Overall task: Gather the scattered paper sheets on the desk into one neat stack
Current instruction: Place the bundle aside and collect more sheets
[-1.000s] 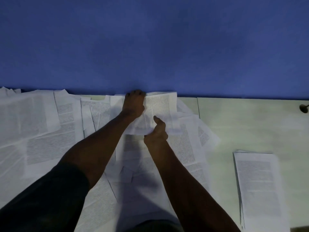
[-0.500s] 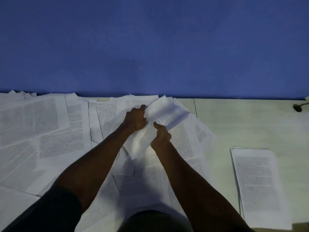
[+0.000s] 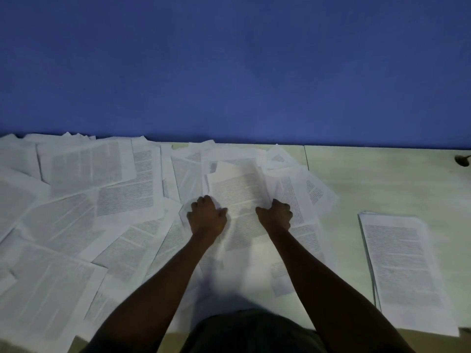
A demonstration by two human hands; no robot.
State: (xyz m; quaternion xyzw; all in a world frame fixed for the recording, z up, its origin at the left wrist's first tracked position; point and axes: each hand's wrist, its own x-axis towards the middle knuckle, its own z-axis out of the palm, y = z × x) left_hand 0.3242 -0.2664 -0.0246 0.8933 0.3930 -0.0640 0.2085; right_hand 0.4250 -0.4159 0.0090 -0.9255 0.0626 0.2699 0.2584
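- Left hand: mid-frame, grip closed on the left edge of one printed sheet, thumb lying over the paper, fingers curled at the edge.
- Right hand: same height, grip closed on that sheet's right edge, thumb pointing in toward the left hand.
- Held sheet: centre of frame, between the two hands, long axis running away from the person, text side up. Far end looks slightly raised above the papers under it; can't tell how much.
- Scattered sheets: cover the whole left half of the bench, overlapping at mixed angles, from the far edge down to the lower left corner. A few more fan out just right of the right hand.
- Neat stack: right side of frame, lying flat on the bench, well apart from the loose sheets, edges roughly aligned, printed page on top. Several layers show at its left edge.
- No containers in view; all paper sits directly on the bench.
- Bench: pale, bare strip between the scatter and the stack, seam line running away from the person at upper centre-right.
- Blue wall: fills the upper part of the frame, meeting the bench's far edge.
- Small dark object at the right edge of frame on the bench; too small to identify.
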